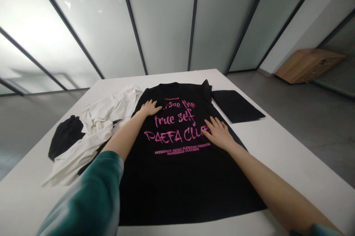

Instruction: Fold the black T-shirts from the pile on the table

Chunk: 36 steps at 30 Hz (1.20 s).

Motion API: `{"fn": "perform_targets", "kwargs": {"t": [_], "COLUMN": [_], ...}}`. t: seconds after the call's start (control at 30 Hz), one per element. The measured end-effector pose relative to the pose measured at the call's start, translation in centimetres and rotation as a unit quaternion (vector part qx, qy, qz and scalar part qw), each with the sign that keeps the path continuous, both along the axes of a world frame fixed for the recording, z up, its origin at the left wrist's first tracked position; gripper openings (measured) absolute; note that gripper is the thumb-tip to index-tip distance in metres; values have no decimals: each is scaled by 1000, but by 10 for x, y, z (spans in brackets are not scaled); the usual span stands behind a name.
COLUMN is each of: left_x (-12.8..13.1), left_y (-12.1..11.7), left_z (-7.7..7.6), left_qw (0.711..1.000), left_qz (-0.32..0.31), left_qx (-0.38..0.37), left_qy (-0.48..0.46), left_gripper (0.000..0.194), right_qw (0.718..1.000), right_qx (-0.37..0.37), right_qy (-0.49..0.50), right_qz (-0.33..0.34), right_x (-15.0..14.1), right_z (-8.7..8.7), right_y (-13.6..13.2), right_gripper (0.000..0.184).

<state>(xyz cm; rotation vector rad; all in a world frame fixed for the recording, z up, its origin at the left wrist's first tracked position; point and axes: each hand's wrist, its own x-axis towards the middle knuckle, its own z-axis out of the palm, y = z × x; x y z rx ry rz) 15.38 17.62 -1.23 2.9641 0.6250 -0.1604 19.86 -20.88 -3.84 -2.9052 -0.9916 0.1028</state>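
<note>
A black T-shirt [177, 177] with pink lettering lies spread flat on the white table [280, 154]. My left hand [149, 108] rests flat on the shirt's upper left part, fingers stretched out beside the first line of print. My right hand [219, 132] lies palm down on the right side of the print, fingers spread and pointing up-left. Neither hand holds anything.
A crumpled white garment [94, 125] lies left of the shirt, with a dark garment [65, 136] beside it. A folded black cloth [235, 105] sits at the right. Frosted glass panels stand behind the table; a wooden cabinet [307, 64] is on the floor at right.
</note>
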Motion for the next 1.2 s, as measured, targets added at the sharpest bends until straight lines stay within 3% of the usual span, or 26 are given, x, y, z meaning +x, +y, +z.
{"fn": "perform_targets", "kwargs": {"t": [0.13,0.27,0.5,0.63,0.8,0.93,1.07,1.2], "left_x": [-10,-19,-31,-38,-41,-40,-40,-41], "left_y": [-8,-20,-66,-82,-81,-79,-79,-79], "left_z": [-12,-10,-9,-14,-16,-17,-19,-19], "left_qw": [999,999,997,995,994,994,992,991], "left_qz": [7,-27,-61,-53,-47,-48,-54,-58], "left_qx": [25,17,-1,21,17,11,10,10], "left_qy": [-18,-20,-41,-80,-98,-102,-113,-123], "left_gripper": [81,81,74,69,65,65,64,61], "right_qw": [1000,1000,1000,999,998,993,979,937], "right_qx": [-2,8,22,23,16,49,166,260], "right_qy": [-1,-6,1,23,61,99,89,101], "right_qz": [0,4,-1,-15,13,45,-75,-210], "right_x": [1,3,4,3,17,47,91,134], "right_z": [-2,-6,-5,-1,10,31,45,39], "right_y": [-1,-1,-1,0,-5,-5,10,34], "right_gripper": [70,71,72,74,71,52,32,30]}}
